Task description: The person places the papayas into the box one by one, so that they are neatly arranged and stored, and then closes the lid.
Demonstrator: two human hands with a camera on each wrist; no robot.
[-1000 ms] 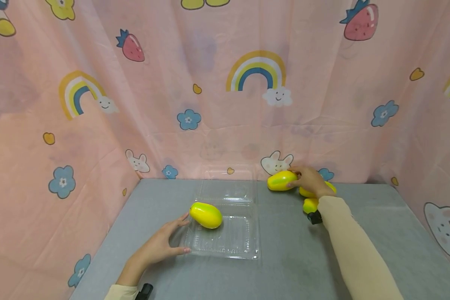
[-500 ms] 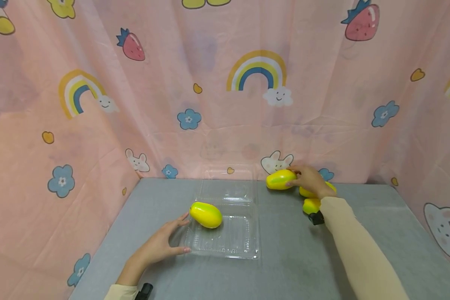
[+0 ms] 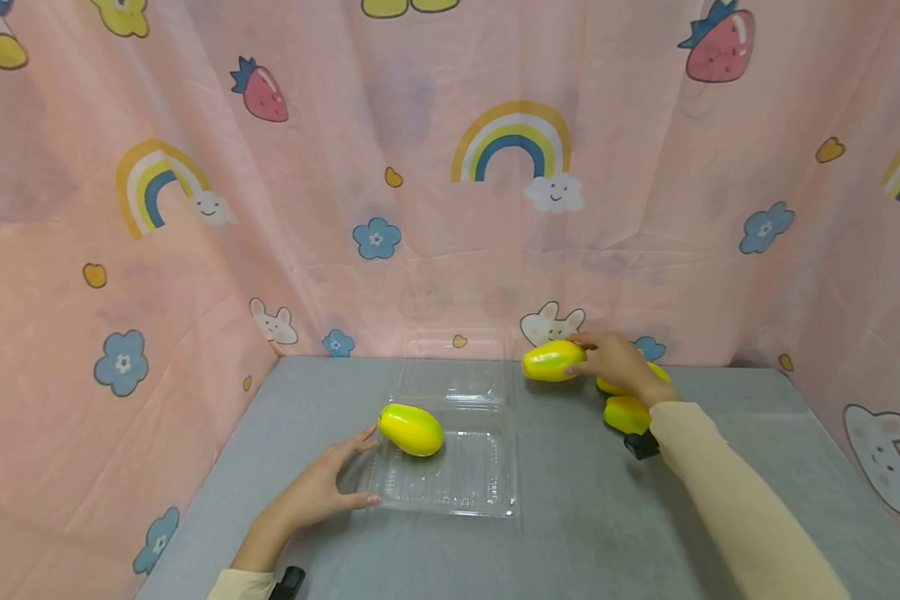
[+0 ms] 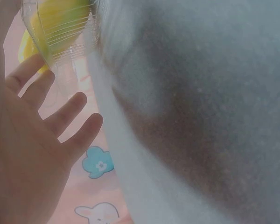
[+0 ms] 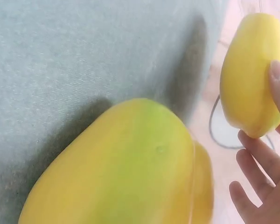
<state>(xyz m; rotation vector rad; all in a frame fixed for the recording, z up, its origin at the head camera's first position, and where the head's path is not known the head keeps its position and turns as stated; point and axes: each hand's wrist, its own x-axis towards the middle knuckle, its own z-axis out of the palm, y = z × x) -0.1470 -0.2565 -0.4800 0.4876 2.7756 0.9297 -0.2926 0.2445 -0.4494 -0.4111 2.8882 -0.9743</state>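
Note:
Toward the back right, my right hand [image 3: 617,362] holds a yellow-green papaya [image 3: 551,362] by one end, thumb against its side. In the right wrist view this papaya [image 5: 249,70] shows apart from its shadow on the table. Another papaya [image 3: 412,431] lies tilted in the left part of a clear plastic clamshell box [image 3: 480,479], whose lid [image 3: 450,379] is folded back. My left hand [image 3: 318,492] is at the box's left edge, thumb and fingers spread, fingertips right at the rim. In the left wrist view its fingers [image 4: 67,114] are extended.
Two more papayas, a front one [image 3: 624,414] and a back one [image 3: 658,373], lie below and behind my right hand and wrist. A pink patterned curtain [image 3: 450,275] stands along the back of the grey table [image 3: 570,517] and down both sides.
My right hand has shifted slightly left with the papaya, away from the two papayas on the right. My left hand and the box stay in place.

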